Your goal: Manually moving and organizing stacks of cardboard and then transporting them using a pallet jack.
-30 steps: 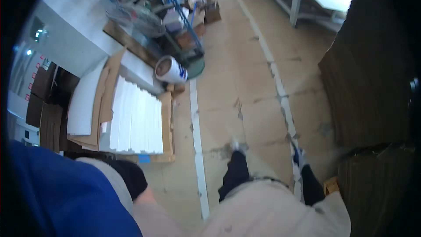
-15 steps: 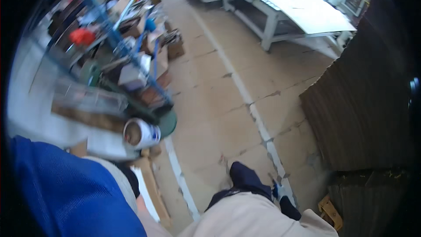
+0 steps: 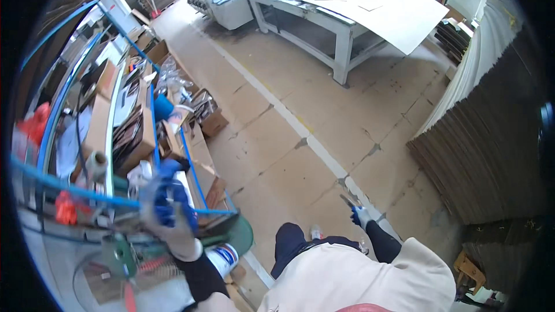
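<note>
Blue-gloved left hand (image 3: pixel 167 208) is clamped on the shelf rail (image 3: pixel 87 192); steady yourself, right hand (image 3: pixel 359 216) grips a blade (image 3: pixel 348 201).

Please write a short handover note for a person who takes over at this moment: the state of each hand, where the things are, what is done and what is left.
Left hand: blue-and-white glove, raised at the blue-framed shelf rack, fingers curled near its front rail; blur hides whether it grips anything.
Right hand: gloved, low beside the leg, holding a small blade-like tool.
Things: boxes and clutter on the rack; a white can on the floor below; a stack of cardboard sheets at the right.
Done: nothing visibly taken off the rack.
Left: cannot tell.
</note>
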A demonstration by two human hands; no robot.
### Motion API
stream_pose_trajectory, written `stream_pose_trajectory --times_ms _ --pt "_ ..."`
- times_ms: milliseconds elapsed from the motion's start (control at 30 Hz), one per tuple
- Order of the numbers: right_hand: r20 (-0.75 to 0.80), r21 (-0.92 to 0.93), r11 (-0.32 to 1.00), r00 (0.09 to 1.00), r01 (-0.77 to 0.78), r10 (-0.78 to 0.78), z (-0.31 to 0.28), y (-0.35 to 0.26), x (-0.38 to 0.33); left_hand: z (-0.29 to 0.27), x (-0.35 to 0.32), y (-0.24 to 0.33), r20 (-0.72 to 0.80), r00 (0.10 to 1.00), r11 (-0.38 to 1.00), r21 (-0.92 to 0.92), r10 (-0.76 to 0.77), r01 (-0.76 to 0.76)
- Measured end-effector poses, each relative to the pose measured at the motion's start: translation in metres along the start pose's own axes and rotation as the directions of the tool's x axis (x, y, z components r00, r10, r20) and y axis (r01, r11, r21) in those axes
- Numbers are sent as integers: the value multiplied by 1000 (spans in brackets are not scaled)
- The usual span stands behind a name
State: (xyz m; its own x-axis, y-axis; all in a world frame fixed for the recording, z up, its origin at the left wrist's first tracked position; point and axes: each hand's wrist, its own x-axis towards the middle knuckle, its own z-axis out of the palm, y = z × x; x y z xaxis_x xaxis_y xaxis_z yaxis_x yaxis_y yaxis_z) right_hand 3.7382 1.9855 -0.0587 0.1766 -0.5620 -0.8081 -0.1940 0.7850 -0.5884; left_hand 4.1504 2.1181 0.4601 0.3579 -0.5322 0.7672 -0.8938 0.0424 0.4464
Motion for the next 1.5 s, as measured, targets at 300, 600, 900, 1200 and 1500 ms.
stream_pose_trajectory --times_ms 300,600,900,1200,1500 --pt "-22 -200 979 999 42 -48 181 -220 138 141 -282 -346 436 362 566 594 -824 571" --pt "-314 31 997 946 -74 80 275 -349 221 239 -131 -561 617 -315 110 550 -721 828" --pt "-180 3 998 982 -56 56 411 -513 425 413 98 -843 510 -25 11 68 -860 998" --pt "64 -399 917 997 -12 40 682 -832 610 407 210 -967 291 -154 -46 345 -944 938" --pt "264 -349 929 964 124 -30 975 -1077 794 496 298 -1106 208 -391 -374 117 -897 920"
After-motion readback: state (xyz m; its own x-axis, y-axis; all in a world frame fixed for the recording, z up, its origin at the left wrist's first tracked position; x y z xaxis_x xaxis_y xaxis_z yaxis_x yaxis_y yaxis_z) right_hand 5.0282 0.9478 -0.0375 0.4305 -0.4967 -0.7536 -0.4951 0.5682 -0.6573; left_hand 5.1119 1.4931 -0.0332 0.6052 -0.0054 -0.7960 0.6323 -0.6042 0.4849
